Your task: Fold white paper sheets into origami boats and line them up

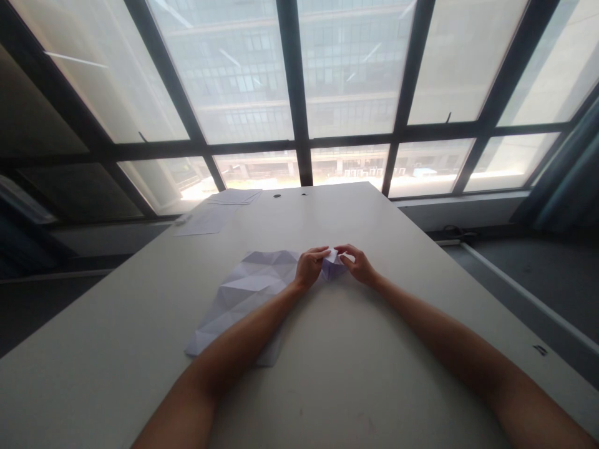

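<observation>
A large sheet of pale paper (243, 293), creased into many triangles, lies on the white table (355, 374) in front of me. Both hands meet at its far right corner, where a small folded part (334, 262) stands up. My left hand (309, 267) pinches that folded corner from the left, fingers curled. From the right, my right hand (358, 263) pinches the same fold with thumb and fingertips. My left forearm lies across the lower part of the sheet and hides its near edge.
Several loose flat sheets (219, 212) lie at the table's far left corner. Two small dark spots (290, 195) sit near the far edge. Big windows with dark frames (299, 137) rise behind the table. The floor drops away on the right.
</observation>
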`<state>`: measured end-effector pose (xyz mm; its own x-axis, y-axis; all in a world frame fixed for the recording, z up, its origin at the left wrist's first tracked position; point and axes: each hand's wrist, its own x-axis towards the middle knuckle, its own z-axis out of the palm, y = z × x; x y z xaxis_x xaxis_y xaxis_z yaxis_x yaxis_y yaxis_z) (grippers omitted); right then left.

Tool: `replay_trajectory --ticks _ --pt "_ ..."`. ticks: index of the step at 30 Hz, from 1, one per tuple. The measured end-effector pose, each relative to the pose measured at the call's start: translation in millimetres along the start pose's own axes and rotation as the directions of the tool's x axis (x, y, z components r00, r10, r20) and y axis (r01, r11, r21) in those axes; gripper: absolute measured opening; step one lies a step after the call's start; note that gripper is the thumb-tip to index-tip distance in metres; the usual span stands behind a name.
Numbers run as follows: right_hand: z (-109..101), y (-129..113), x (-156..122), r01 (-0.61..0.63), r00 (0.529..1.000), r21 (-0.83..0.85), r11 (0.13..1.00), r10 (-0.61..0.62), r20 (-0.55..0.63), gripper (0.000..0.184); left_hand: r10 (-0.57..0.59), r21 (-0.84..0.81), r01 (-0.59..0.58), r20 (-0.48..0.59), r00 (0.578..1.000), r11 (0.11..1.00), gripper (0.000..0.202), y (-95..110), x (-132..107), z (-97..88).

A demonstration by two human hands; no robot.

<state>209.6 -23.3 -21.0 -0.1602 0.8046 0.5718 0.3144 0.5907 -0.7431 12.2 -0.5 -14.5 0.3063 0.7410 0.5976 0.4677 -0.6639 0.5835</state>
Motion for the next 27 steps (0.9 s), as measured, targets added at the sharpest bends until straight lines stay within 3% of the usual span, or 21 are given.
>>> replay_trajectory --ticks 7,11,15,21,27 --pt "-1.9 8.1 3.3 -0.02 1.0 0.006 1.0 0.02 -0.02 0.019 -0.064 0.102 0.063 0.002 0.998 0.993 0.037 -1.6 0.2 0.5" --pt "-0.6 11.9 3.7 -0.027 1.0 0.035 0.999 0.027 -0.016 0.019 0.077 0.134 -0.08 0.025 0.997 0.988 0.031 2.6 0.9 -1.1" --pt "-0.3 13.3 3.7 -0.03 0.999 0.063 0.998 0.031 -0.009 0.02 0.239 0.012 -0.24 0.074 0.968 0.971 0.026 5.9 0.9 -1.1" --pt "-2.3 10.8 5.5 -0.085 0.996 0.113 0.99 0.087 -0.006 0.021 0.189 0.015 -0.19 0.058 0.98 0.982 0.022 0.7 0.1 -0.3" --pt "-2.8 8.5 5.9 -0.075 0.997 0.162 0.984 0.076 0.0 0.02 0.237 0.064 -0.244 0.093 0.967 0.968 0.022 -0.5 -0.7 1.9"
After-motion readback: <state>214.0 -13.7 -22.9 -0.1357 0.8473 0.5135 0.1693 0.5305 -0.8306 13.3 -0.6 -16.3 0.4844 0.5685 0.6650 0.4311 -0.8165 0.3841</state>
